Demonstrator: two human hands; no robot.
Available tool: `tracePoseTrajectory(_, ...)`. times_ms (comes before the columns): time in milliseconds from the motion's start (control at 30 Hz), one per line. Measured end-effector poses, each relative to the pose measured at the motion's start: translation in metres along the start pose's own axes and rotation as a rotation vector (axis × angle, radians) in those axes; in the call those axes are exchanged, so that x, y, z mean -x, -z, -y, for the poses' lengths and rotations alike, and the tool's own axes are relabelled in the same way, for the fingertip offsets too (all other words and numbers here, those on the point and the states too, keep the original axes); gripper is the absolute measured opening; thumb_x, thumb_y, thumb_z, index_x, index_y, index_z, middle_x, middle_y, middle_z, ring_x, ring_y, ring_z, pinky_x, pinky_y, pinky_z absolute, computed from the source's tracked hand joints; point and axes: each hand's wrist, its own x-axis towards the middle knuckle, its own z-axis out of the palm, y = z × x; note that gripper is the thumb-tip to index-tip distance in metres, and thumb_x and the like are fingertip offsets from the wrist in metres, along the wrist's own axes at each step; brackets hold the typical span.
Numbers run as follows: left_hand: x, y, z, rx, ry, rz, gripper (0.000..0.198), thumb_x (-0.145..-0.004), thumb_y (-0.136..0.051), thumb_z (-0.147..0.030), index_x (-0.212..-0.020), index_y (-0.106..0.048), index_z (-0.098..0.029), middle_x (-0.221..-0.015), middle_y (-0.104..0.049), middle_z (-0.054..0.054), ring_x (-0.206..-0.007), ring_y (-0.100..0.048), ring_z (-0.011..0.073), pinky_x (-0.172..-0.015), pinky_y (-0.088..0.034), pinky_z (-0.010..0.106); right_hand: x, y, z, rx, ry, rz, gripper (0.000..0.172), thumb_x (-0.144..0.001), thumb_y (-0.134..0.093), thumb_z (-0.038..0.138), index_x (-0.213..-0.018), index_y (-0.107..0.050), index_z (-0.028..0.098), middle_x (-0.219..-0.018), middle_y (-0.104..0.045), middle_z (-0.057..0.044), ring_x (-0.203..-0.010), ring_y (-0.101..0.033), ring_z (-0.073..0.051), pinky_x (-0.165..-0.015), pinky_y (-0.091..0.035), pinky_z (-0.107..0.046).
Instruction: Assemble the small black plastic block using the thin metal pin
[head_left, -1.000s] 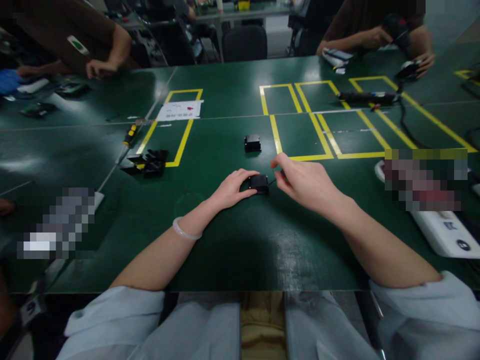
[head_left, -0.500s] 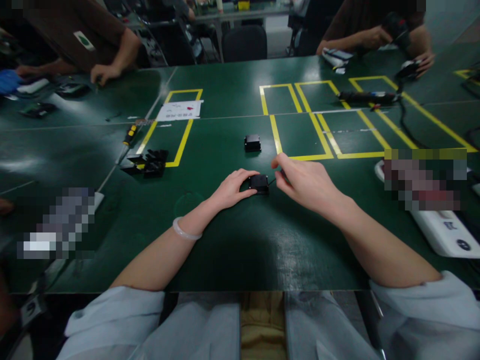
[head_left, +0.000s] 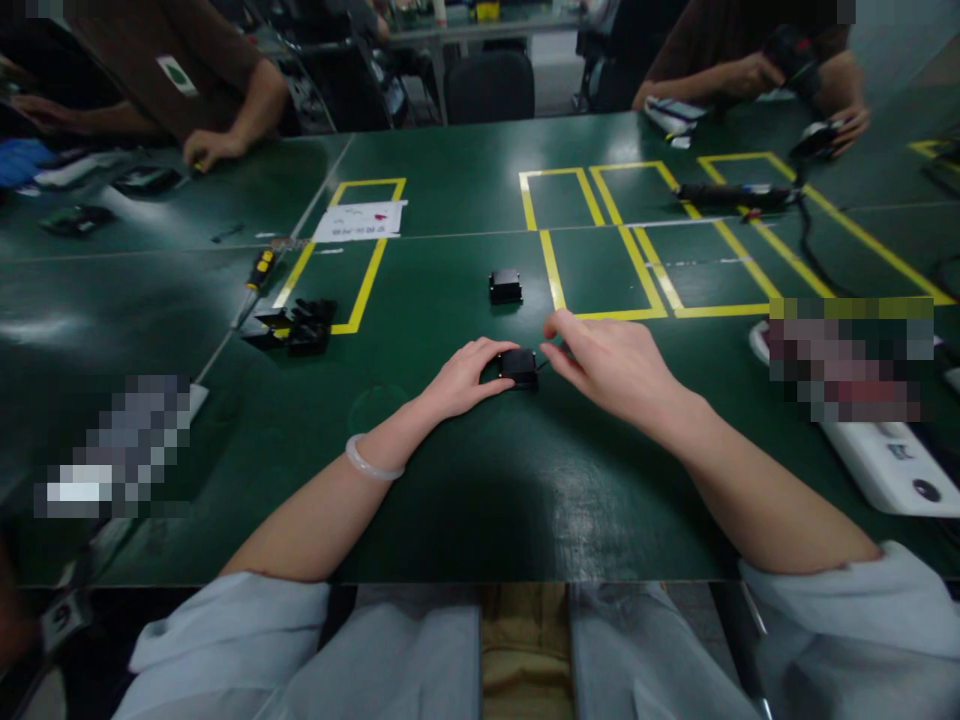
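Grip, left hand [head_left: 465, 375]: fingers curled onto the small black module [head_left: 518, 366] at frame centre on the bench [head_left: 465, 500], pinning it; right hand [head_left: 611, 362] pinched at its right edge, contents too small to tell; judged mid-fitting, next move needs a steady hold.

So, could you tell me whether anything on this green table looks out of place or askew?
Only slightly: the heap of small black plastic parts lies jumbled across the yellow tape outline, half in, half out. The small black box at the left hand lies flat.
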Motion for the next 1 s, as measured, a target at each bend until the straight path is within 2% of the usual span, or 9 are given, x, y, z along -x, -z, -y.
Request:
tracePoseTrajectory(133, 0.0000, 0.0006, 0.0001, 0.001, 0.010, 0.009, 0.048, -0.092, -0.057, -0.046, -0.133, -0.050, -0.024, -0.123, -0.058, 0.007, -0.113, -0.054, 0.0256, -0.099, -0.042, 0.039, -0.0005, 0.0002, -0.0012, 0.011, -0.002, 0.034, 0.031, -0.099, -0.031, 0.035, -0.106, -0.058, 0.019, -0.079, -0.071, -0.005, -0.066, -0.062, -0.018, -0.054, -0.021, -0.028)
tracePoseTrajectory(300, 0.0004, 0.0011, -0.0012, 0.005, 0.009, 0.004, 0.050, -0.092, -0.056, -0.046, -0.136, -0.049, -0.023, -0.122, -0.058, 0.008, -0.113, -0.054, 0.0258, -0.099, -0.043, 0.039, 0.0011, -0.0006, -0.0012, -0.060, 0.026, -0.006, 0.028, -0.096, -0.033, 0.027, -0.112, -0.054, 0.019, -0.085, -0.071, -0.005, -0.068, -0.062, -0.017, -0.055, -0.024, -0.028)
tracePoseTrajectory(533, 0.0007, 0.0015, -0.0023, -0.006, 0.004, 0.012, 0.052, -0.093, -0.055, -0.047, -0.139, -0.047, -0.025, -0.121, -0.058, 0.008, -0.111, -0.054, 0.0258, -0.098, -0.043, 0.039, -0.0005, 0.0011, 0.0004, -0.021, -0.004, 0.039, 0.037, -0.100, -0.029, 0.043, -0.105, -0.057, 0.019, -0.081, -0.071, -0.006, -0.068, -0.062, -0.019, -0.055, -0.023, -0.028)
tracePoseTrajectory(733, -0.0001, 0.0022, -0.0025, -0.010, -0.009, 0.021, 0.051, -0.094, -0.054, -0.047, -0.139, -0.048, -0.024, -0.121, -0.058, 0.008, -0.112, -0.053, 0.0250, -0.100, -0.042, 0.038, 0.0010, -0.0005, -0.0006, -0.071, 0.000, -0.018, 0.028, -0.096, -0.035, 0.028, -0.114, -0.054, 0.018, -0.087, -0.072, -0.005, -0.070, -0.063, -0.018, -0.055, -0.025, -0.028)
tracePoseTrajectory(900, -0.0001, 0.0014, -0.0020, -0.005, -0.008, 0.020, 0.050, -0.094, -0.054, -0.046, -0.138, -0.047, -0.024, -0.122, -0.058, 0.008, -0.113, -0.053, 0.0251, -0.100, -0.042, 0.039, 0.0001, 0.0002, -0.0004, -0.028, -0.013, 0.016, 0.034, -0.099, -0.031, 0.039, -0.109, -0.056, 0.019, -0.082, -0.071, -0.005, -0.068, -0.063, -0.019, -0.055, -0.024, -0.028)
tracePoseTrajectory(1000, 0.0000, 0.0013, -0.0017, -0.009, -0.007, 0.017, 0.050, -0.093, -0.054, -0.047, -0.138, -0.048, -0.025, -0.121, -0.058, 0.008, -0.112, -0.053, 0.0253, -0.099, -0.043, 0.039, -0.0003, -0.0001, -0.0004, 0.000, -0.022, 0.034, 0.033, -0.099, -0.029, 0.035, -0.108, -0.056, 0.019, -0.079, -0.071, -0.005, -0.066, -0.062, -0.018, -0.055, -0.023, -0.029)
